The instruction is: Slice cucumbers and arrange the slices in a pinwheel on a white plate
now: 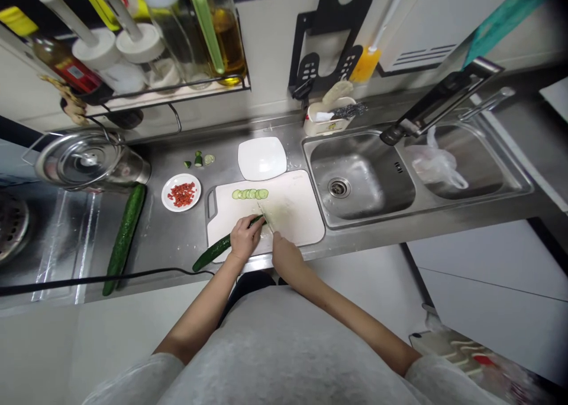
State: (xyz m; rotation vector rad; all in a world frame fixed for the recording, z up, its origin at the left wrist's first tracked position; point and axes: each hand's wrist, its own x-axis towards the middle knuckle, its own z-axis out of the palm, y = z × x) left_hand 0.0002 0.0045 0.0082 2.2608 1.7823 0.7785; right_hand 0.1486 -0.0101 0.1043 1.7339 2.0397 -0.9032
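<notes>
The left hand [245, 237] pins a cucumber [217, 248] on the white cutting board [302, 215]; the right hand [284, 252] is closed on a knife [265, 218] at its cut end. A short row of slices [251, 194] lies done; most remains whole, and 1 more cucumber [124, 236] waits on the desk [168, 239].

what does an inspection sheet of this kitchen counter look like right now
surface: steel counter, white cutting board on it
job's things: cucumber on the board, slices in a row, knife
clutter: whole cucumber, red bits dish, white plate, pot
hands: left hand holds the cucumber, right hand on the knife
cables: black cable along the counter edge
surroundings: sink, bottle rack
</notes>
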